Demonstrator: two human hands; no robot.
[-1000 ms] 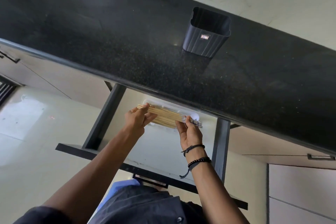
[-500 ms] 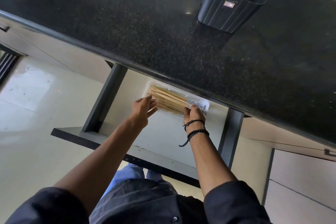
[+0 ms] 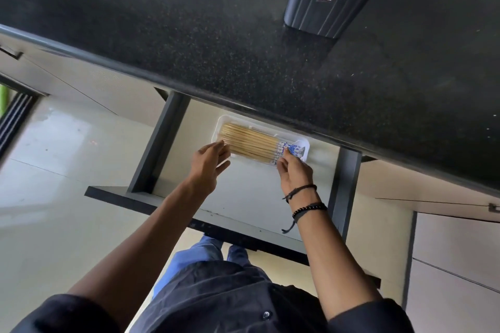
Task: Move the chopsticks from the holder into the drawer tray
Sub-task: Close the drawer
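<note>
Chopsticks: I see them lying flat in the white tray, patterned ends to the right.
Tray: at the back of the open drawer.
Left hand: fingers straight at the plain tips, gripping nothing.
Right hand: fingertips on the patterned ends; I cannot tell whether they pinch or only touch.
Holder: upright on the counter, well apart.
Progress: I judge the transfer done; only letting go remains.

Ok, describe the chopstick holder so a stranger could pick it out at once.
Start at the black speckled countertop across the top. Toward its right end the holder stands alone on the stone. It is a dark, ribbed, square-cornered tub with a small reddish label, unlike the white tray of chopsticks in the open drawer below.
</note>
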